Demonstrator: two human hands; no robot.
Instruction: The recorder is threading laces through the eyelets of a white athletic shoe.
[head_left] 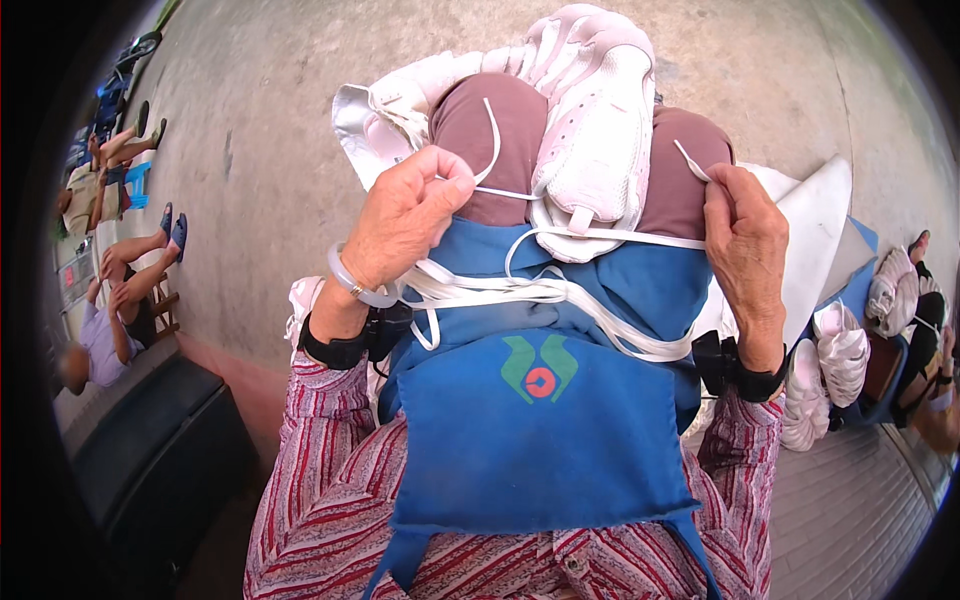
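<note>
A pale pink-white sneaker (595, 130) rests between my knees with its tongue end toward me. One shoelace (640, 236) runs across it between my hands. My left hand (405, 215) is closed in a pinch on the lace, and a loose end curls up above the fingers. On the other side, my right hand (745, 235) pinches the same lace, its tip sticking out beyond the thumb. A bundle of white laces (520, 290) lies over my lap on the blue apron (545, 450).
More white shoe parts (365, 120) lie beyond my left knee. Several pale shoes (840, 350) are piled at the right, beside a white sheet (815, 225). A dark box-like seat (160, 450) stands at the lower left. Seated people (110, 310) are farther left.
</note>
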